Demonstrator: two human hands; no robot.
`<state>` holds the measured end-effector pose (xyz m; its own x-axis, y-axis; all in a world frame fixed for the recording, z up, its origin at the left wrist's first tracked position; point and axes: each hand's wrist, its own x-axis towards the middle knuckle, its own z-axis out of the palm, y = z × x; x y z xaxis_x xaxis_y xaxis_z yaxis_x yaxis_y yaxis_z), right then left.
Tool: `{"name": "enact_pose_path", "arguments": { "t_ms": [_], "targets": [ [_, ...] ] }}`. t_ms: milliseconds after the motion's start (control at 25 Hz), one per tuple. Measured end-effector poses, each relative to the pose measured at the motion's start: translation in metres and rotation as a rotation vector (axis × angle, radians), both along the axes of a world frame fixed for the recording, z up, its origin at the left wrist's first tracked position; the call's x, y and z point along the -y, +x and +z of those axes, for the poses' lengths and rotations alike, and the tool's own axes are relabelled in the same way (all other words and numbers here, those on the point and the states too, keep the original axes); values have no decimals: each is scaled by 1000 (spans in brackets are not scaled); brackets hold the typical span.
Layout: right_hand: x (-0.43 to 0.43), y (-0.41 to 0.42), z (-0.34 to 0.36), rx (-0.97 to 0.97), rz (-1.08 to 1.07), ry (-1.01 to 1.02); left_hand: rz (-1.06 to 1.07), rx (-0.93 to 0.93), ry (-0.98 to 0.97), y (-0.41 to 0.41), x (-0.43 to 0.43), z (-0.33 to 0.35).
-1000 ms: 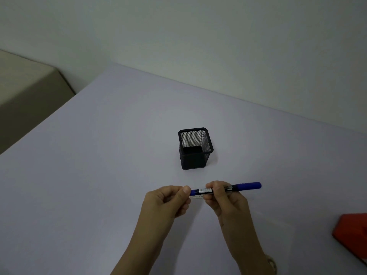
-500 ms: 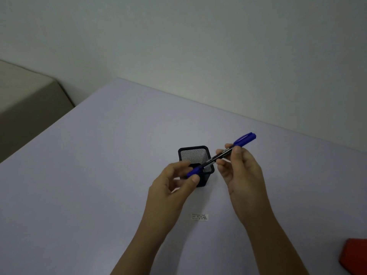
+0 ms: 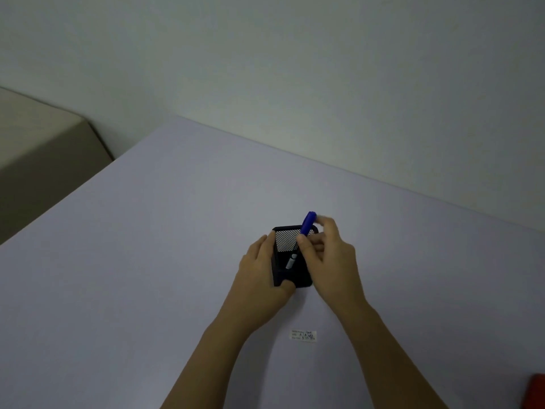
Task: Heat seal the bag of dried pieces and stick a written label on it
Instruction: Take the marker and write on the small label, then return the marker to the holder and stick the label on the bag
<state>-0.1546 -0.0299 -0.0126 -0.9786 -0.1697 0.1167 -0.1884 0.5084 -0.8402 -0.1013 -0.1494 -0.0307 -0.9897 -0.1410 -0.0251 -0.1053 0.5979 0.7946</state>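
A black mesh pen holder (image 3: 284,240) stands mid-table. My left hand (image 3: 259,278) wraps its left and near sides. My right hand (image 3: 327,258) pinches a blue-capped marker (image 3: 307,224) that stands tilted inside the holder, its lower end down in the cup. A small white label (image 3: 303,335) with handwriting lies flat on the table, nearer to me than the holder. The bag of dried pieces is out of view.
The pale lilac table (image 3: 147,276) meets a plain wall at the back. A beige box-like surface (image 3: 38,149) sits beyond the table's left edge. A red object (image 3: 536,392) pokes in at the lower right corner.
The marker, held level between both hands over the label, rose and tipped into the pen holder. My left hand let go of its end and took the holder's side.
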Motion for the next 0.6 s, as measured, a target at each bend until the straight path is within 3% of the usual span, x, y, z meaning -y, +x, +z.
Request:
{"name": "enact_pose_path", "arguments": {
  "t_ms": [280,600],
  "targets": [
    [8,-9,1,-84,45,280,-5,-6,-3,-4,-3,-7],
    [15,-13,-1,-30,33,305,-14,-25,-40,-7,0,-10]
  ]
}}
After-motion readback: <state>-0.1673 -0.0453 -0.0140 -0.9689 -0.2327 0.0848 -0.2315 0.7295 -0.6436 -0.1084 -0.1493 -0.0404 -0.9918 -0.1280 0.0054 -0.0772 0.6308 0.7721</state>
